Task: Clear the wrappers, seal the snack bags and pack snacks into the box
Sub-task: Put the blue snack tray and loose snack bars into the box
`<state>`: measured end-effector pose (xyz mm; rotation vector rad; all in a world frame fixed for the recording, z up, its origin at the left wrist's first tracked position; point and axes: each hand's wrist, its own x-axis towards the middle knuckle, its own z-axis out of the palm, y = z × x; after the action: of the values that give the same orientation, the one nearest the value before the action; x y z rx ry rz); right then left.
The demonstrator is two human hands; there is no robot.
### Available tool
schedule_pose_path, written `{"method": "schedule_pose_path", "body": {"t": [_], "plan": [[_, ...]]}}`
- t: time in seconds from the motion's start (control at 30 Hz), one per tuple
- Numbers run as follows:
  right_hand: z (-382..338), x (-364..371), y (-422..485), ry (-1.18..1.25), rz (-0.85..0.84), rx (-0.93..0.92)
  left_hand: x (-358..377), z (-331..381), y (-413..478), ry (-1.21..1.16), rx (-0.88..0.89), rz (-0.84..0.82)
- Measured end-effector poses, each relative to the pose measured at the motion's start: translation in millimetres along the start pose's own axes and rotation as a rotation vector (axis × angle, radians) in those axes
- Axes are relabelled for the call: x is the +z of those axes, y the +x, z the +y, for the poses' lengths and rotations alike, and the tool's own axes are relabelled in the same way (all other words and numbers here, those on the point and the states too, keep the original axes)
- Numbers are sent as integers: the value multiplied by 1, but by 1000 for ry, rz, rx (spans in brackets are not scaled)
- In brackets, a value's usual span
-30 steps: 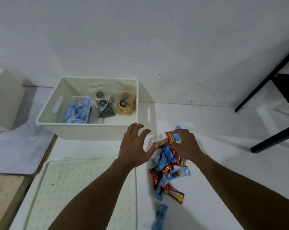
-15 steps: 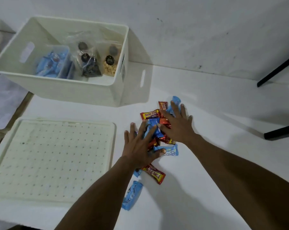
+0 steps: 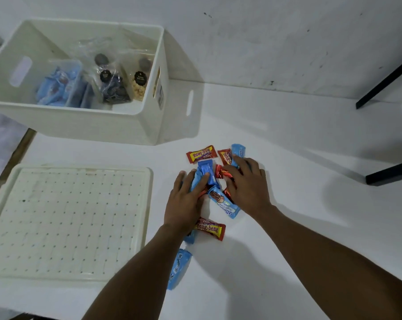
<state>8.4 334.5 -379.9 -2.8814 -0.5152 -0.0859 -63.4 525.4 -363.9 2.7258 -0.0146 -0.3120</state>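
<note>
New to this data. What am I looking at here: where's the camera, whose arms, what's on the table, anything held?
No machine here: a person works with bare hands, filmed by one wide-angle camera worn on the head, looking forward and down. The left hand and right hand press in from both sides on a pile of small wrapped snacks, red and blue, on a white table. Fingers lie on the wrappers; nothing is lifted clear. One blue snack lies apart, nearer the camera. To the left sits a white dotted lid. Behind it stands an open white box already holding blue snacks and clear snack bags.
</note>
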Motion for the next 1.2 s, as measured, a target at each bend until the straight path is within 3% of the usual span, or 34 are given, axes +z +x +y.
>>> {"method": "schedule_pose_path", "body": {"t": [0.27, 0.5, 0.7, 0.87, 1.0, 1.2], "plan": [[-11, 0, 1, 36, -15, -16, -3, 8, 1, -89, 0, 115], [-12, -21, 9, 200, 113, 27, -30, 14, -5, -143, -11, 187], [-31, -80, 51, 263, 215, 25, -88, 10, 9, -63, 139, 339], [-78, -137, 110, 309, 324, -5, -165, -2, 37, -26, 249, 529], [-133, -173, 158, 374, 370, -56, -226, -38, 59, -28, 223, 624], [-215, -180, 218, 497, 250, -98, -274, -115, 84, -79, 96, 553]]}}
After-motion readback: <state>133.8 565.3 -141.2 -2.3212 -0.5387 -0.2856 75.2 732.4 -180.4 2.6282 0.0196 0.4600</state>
